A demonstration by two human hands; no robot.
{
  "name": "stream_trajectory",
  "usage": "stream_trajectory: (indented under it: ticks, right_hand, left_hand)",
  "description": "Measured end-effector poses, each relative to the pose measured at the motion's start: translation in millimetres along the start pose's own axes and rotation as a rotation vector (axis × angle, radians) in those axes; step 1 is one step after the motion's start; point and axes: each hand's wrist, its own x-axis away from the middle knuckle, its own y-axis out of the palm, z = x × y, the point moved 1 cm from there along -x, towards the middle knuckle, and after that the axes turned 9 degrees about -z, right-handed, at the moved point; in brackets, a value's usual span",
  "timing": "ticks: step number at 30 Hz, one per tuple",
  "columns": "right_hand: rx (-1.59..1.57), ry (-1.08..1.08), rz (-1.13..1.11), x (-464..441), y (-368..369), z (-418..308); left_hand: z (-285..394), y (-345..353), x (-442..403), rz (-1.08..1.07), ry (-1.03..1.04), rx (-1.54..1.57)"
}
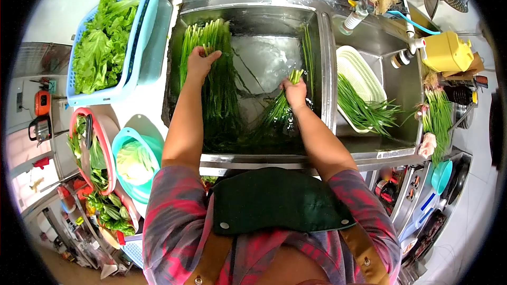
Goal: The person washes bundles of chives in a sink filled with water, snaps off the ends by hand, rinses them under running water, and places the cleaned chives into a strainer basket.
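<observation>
Left grip: my left grip [199, 64] lies on the large bunch [219, 87] of green stalks near its pale ends; I cannot tell whether my fingers have closed on any.
Right grip: my right grip [296, 93] is wrapped around a small bunch [279, 108], cut ends upward, leaves trailing into the water.
Where the greens are: both bunches are in the water-filled sink [328, 68], the large one along its left side, the small one toward the right; a few loose stalks [309, 55] lie by the right wall.
Handling: I'd hold the small bunch near its ends, firm enough to keep it together but not crush it, and let the leaves fan out underwater. My left should press lightly, so the big bunch stays aligned.
Next basin: a pale basket [364, 63] with more greens [364, 104] spilling over its edge.
Table: the white table [150, 97] on my left carries a blue basket [95, 98] of lettuce [100, 47] and a teal bowl [153, 150] with cabbage [134, 163].
Room: a bright kitchen, with crowded shelves low on both sides.
</observation>
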Motion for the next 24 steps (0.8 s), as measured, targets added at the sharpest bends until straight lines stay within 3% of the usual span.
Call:
stream_trajectory:
  ticks: [3,6,9,10,11,12,13,15,17,18,21,24]
  right_hand:
    - [0.038,-0.004,0.010,-4,-4,6]
    - [0.031,-0.037,0.080,-1,-2,-2]
    - [0.074,-0.005,0.080,-2,-2,-6]
    - [-0.197,0.038,-0.032,-4,2,-2]
    - [-0.261,0.139,-0.068,-3,3,0]
    - [-0.325,0.238,-0.103,-2,4,0]
    - [-0.386,0.337,-0.137,-2,3,0]
    - [-0.311,0.344,-0.159,-1,-1,-12]
    - [-0.244,0.366,-0.173,4,-4,-17]
    - [-0.370,0.303,-0.250,1,0,-11]
    - [-0.219,0.421,-0.190,0,-6,-4]
    - [-0.148,0.375,-0.176,-7,-6,17]
  left_hand:
    - [-10,1,3,-0.093,0.097,0.447]
    - [26,2,29,0.136,0.189,-0.293]
    - [50,52,50,-0.197,0.294,-0.361]
    - [53,75,53,-0.361,0.170,-0.267]
    - [49,98,48,-0.532,0.153,-0.264]
    - [38,124,49,-0.412,0.162,-0.319]
    - [17,146,33,-0.597,0.052,-0.141]
    - [-4,169,36,-0.658,-0.322,0.445]
    - [-43,188,31,-0.668,-0.295,0.651]
    - [-44,185,35,-0.671,-0.283,0.750]
    - [-39,171,46,-0.829,-0.143,0.550]
    - [-46,173,41,-0.678,-0.208,0.433]
